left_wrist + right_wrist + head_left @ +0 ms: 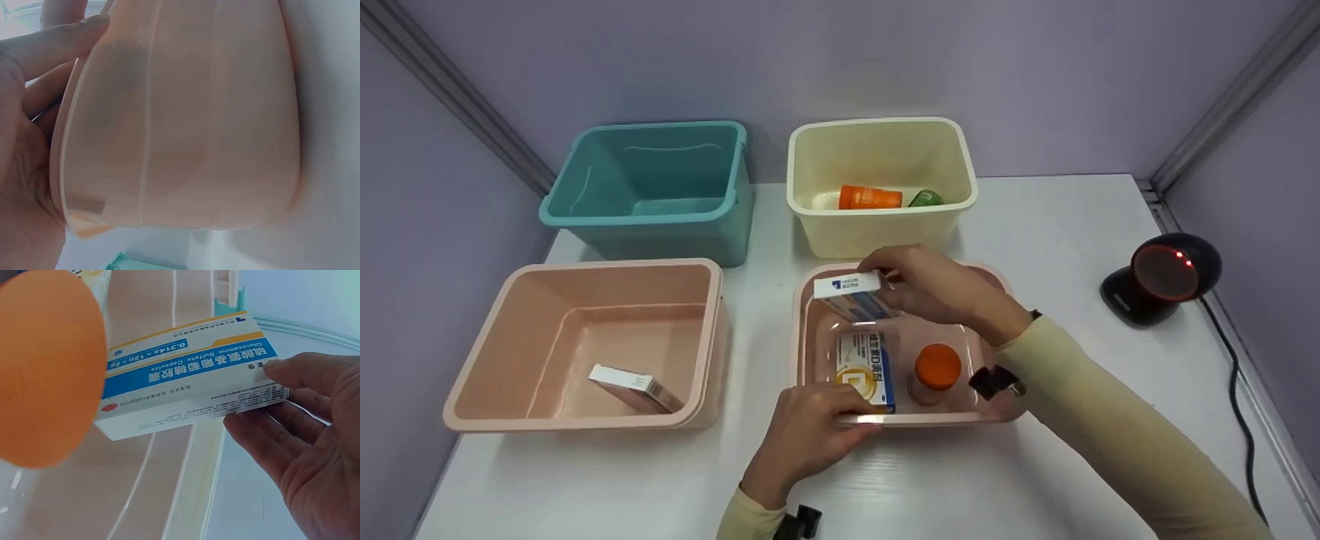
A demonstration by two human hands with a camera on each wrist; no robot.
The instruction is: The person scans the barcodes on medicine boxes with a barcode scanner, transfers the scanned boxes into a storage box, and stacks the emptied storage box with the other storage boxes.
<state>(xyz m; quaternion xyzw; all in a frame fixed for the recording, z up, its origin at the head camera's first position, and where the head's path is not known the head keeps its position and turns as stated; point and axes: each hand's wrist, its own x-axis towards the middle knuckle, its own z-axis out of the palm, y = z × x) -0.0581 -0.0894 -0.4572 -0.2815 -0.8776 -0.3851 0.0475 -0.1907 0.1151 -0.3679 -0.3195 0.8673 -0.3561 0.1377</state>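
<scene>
Head view looks down; both wrist views crowd the pink tub point(810, 300).

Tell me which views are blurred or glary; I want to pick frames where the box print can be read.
Head view: evenly lit, sharp, soft shadows, but the print on the box in the right hand is too small to read. Right wrist view: box text crisp, while the orange cap is a close, unfocused blob. Left wrist view: the pink tub fills the frame, pale and washed out, beside the left hand.

The white-and-blue medicine box point(191, 379) reads "Glucosamine Sulfate Capsules" and "0.314g×12粒×2板", with "OTC" in a red oval. Chinese characters run along its blue band.
</scene>
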